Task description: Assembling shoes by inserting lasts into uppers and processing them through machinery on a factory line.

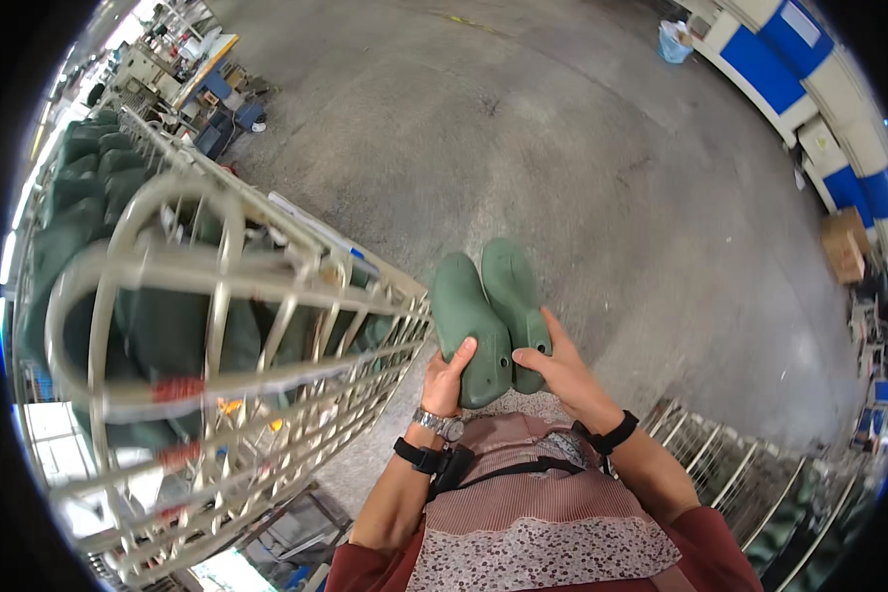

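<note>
Two green shoe lasts lie side by side in front of my body, toes pointing away from me. My left hand (447, 379) is closed round the heel end of the left shoe last (467, 314), thumb on its top. The right shoe last (509, 286) is gripped by my right hand (555, 363), its thumb resting near the small dark hole at the heel end. The two lasts touch or nearly touch along their inner sides. Fingers beneath both lasts are hidden.
A cream metal-barred rack (257, 286) filled with green lasts stands close on my left. Another barred rack (705, 446) with lasts is at lower right. Blue-and-white machines (760, 69), a cardboard box (843, 245) and a blue bin (674, 42) stand farther right. A workbench (202, 74) is far left.
</note>
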